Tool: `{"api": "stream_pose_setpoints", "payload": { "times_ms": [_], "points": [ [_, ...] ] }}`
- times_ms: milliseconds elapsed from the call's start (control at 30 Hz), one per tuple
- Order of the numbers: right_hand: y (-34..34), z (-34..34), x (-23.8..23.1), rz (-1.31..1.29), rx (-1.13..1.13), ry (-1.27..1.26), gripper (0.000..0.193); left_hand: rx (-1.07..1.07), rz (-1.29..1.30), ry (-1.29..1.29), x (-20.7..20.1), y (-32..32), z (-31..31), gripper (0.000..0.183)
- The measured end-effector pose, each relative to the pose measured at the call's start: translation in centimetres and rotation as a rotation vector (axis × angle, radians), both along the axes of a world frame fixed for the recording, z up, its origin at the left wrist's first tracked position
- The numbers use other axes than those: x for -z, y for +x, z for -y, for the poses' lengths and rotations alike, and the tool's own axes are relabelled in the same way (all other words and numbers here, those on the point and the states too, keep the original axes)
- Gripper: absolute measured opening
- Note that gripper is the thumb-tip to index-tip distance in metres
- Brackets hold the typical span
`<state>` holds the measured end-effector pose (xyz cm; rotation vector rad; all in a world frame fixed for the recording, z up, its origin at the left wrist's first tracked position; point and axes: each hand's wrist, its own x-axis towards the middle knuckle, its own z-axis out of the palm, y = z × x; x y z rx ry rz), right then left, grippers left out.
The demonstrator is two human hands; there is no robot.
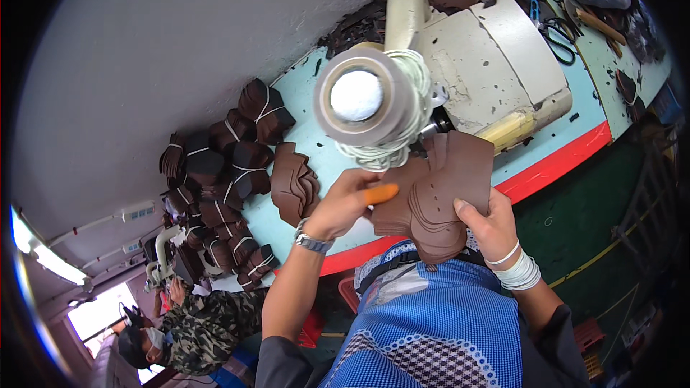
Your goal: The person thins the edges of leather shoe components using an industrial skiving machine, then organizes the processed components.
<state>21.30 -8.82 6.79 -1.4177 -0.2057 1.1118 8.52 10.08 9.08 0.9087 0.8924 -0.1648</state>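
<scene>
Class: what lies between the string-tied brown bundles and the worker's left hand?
In the head view, a loose stack of cut brown pieces lies on the blue tabletop between the tied bundles and left hand.

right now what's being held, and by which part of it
A brown stack; the right grip holds its lower right edge, thumb on top. The left grip touches its left side.

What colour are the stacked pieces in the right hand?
The stacked pieces are brown, best seen in the head view.
</scene>
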Motion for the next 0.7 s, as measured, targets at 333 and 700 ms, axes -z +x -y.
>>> {"api": "stream_pose_setpoints", "payload": {
  "times_ms": [333,700],
  "points": [
    [-0.2,-0.2,0.2,0.069,0.032,0.005,0.021,0.102,-0.056,0.086,1.1,0.0,-0.1,0.025],
    [0.1,-0.5,0.0,0.024,0.081,-0.003,0.022,0.112,-0.023,0.153,1.8,-0.7,-0.2,0.027]
  ]
}}
